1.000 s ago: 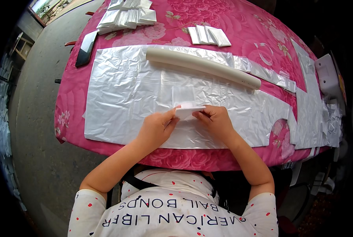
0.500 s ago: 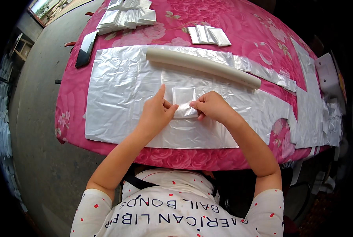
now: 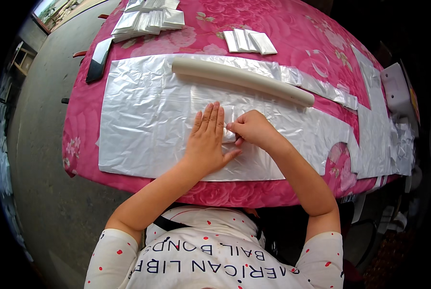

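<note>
My left hand (image 3: 207, 137) lies flat, its fingers stretched out and close together, over the left part of a small folded clear plastic bag (image 3: 229, 135). At the bag's right edge my right hand (image 3: 252, 129) is closed, thumb and finger pinching it. Much of the folded bag is hidden under the left hand. Beneath both hands spreads a flat layer of large clear plastic bags (image 3: 143, 130). A long pale tube (image 3: 244, 81) lies across them, just beyond my fingers.
A pink floral cloth (image 3: 191, 192) covers the table. Folded plastic packets (image 3: 248, 42) lie at the far side, with a larger pile (image 3: 145, 21) at far left. Nearby rests a dark phone (image 3: 98, 60). More plastic sheets (image 3: 377, 144) and a whitish plastic object (image 3: 397, 89) are at right.
My left hand has gone from gripping the folded bag's left edge to lying flat over it. My right hand keeps its pinch. The whole view has shifted slightly.
</note>
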